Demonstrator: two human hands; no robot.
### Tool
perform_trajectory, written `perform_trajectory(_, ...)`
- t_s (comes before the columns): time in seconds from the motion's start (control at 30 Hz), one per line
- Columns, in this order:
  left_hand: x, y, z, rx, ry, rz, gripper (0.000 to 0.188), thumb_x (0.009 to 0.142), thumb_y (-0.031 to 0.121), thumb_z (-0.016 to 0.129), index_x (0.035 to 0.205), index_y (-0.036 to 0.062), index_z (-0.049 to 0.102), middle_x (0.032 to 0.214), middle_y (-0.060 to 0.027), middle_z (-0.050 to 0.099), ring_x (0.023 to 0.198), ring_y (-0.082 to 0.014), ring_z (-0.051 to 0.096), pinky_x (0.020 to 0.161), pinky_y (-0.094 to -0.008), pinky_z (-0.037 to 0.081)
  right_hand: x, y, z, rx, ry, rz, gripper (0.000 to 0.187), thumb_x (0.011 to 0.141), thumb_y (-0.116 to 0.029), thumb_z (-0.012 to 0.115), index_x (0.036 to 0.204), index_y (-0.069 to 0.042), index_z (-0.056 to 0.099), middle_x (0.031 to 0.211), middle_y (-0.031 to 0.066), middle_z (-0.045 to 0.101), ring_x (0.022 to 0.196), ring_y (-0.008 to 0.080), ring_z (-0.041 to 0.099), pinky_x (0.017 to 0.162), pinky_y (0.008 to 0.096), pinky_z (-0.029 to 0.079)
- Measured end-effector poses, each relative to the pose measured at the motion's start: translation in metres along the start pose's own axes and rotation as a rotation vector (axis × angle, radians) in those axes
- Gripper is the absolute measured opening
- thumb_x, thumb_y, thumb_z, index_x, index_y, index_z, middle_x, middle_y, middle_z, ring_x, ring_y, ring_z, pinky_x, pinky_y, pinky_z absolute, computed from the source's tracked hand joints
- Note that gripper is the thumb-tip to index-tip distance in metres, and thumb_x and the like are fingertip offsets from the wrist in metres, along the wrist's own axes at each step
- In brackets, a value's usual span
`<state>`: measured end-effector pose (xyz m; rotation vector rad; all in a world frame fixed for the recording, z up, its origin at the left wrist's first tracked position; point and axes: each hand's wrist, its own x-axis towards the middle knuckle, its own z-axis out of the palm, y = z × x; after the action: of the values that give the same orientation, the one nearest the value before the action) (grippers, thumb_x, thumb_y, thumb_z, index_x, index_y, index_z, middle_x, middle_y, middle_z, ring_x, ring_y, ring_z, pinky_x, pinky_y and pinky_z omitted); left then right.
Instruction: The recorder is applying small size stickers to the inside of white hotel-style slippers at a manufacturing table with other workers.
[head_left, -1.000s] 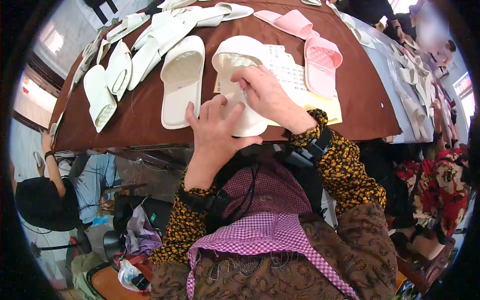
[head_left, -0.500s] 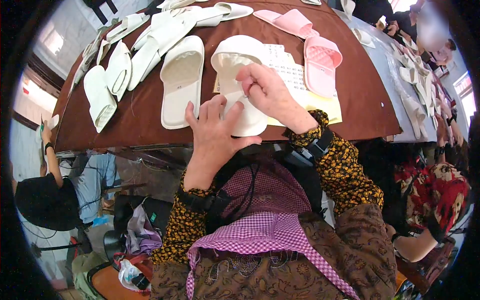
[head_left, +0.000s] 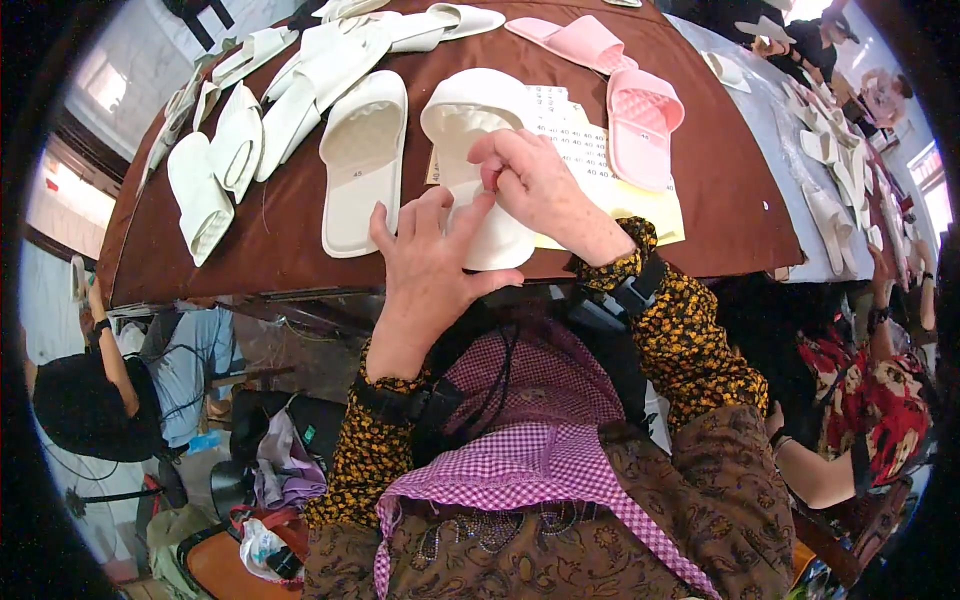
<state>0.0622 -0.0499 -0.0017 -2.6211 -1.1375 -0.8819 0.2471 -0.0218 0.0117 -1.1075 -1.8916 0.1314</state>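
A white slide slipper [head_left: 500,238] lies on the table in front of me, its heel toward me. My left hand [head_left: 427,272] rests over its heel end with fingers spread, the index fingertip on the insole and the thumb out by the heel edge. Above the insole, my right hand [head_left: 548,198] is closed in a pinch close to the left index finger. Whatever sits between its fingertips is too small to make out. Sheets of printed labels [head_left: 577,155] lie partly under this slipper. To its left is a matching white slipper [head_left: 360,210] with a printed mark on its insole.
A brown cloth-covered table [head_left: 725,215] carries several white slippers [head_left: 238,140] at the left and back. Two pink slippers [head_left: 640,150] lie at the right, one over the label sheets. Other people work at a grey table [head_left: 790,190] on the right; another person [head_left: 95,400] is at the left.
My right hand has shifted slightly, its fingertips closer to my left index finger. The slippers hardly move. The person at the left has shifted an arm, and people at the right have moved.
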Motion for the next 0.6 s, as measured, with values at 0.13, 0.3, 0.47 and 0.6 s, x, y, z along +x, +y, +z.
perform_trajectory(0.13, 0.0009, 0.0, -0.0006, 0.029, -0.001, 0.012, 0.088, 0.059, 0.069, 0.066, 0.133, 0.0231, 0.053, 0.116, -0.0088, 0.048, 0.115, -0.0272, 0.044, 0.099, -0.0618, 0.023, 0.0005, -0.0031, -0.0014, 0.0, -0.018, 0.014, 0.021, 0.078, -0.001, 0.048, 0.096, -0.008, 0.058, 0.076, 0.0036, 0.059, 0.084, 0.0266, 0.056, 0.079, 0.0392, 0.042)
perform_trajectory(0.3, 0.0018, 0.0002, -0.0003, 0.042, -0.006, 0.015, 0.086, 0.059, 0.071, 0.065, 0.13, 0.0227, 0.055, 0.115, -0.0092, 0.048, 0.114, -0.0277, 0.044, 0.097, -0.0615, 0.024, -0.0005, -0.0018, 0.0001, -0.006, -0.006, 0.015, 0.021, 0.077, 0.001, 0.047, 0.094, -0.006, 0.057, 0.075, 0.0026, 0.057, 0.082, 0.0256, 0.055, 0.079, 0.0375, 0.043)
perform_trajectory(0.47, 0.0037, 0.0018, -0.0033, 0.03, -0.002, 0.011, 0.083, 0.058, 0.067, 0.069, 0.129, 0.0237, 0.056, 0.113, -0.0069, 0.047, 0.111, -0.0247, 0.045, 0.097, -0.0622, 0.024, -0.0003, -0.0015, 0.0004, 0.002, 0.02, 0.016, 0.02, 0.076, 0.002, 0.048, 0.092, -0.006, 0.057, 0.076, 0.0034, 0.058, 0.082, 0.0255, 0.055, 0.079, 0.0379, 0.043)
perform_trajectory(0.6, 0.0036, 0.0017, -0.0038, 0.039, -0.01, 0.014, 0.083, 0.058, 0.066, 0.069, 0.128, 0.0236, 0.057, 0.113, -0.007, 0.047, 0.11, -0.0247, 0.045, 0.097, -0.0622, 0.024, 0.0017, 0.003, 0.0023, 0.137, 0.052, 0.058, 0.018, 0.077, 0.0, 0.049, 0.09, -0.007, 0.059, 0.071, 0.0063, 0.06, 0.08, 0.0286, 0.058, 0.074, 0.0413, 0.042)
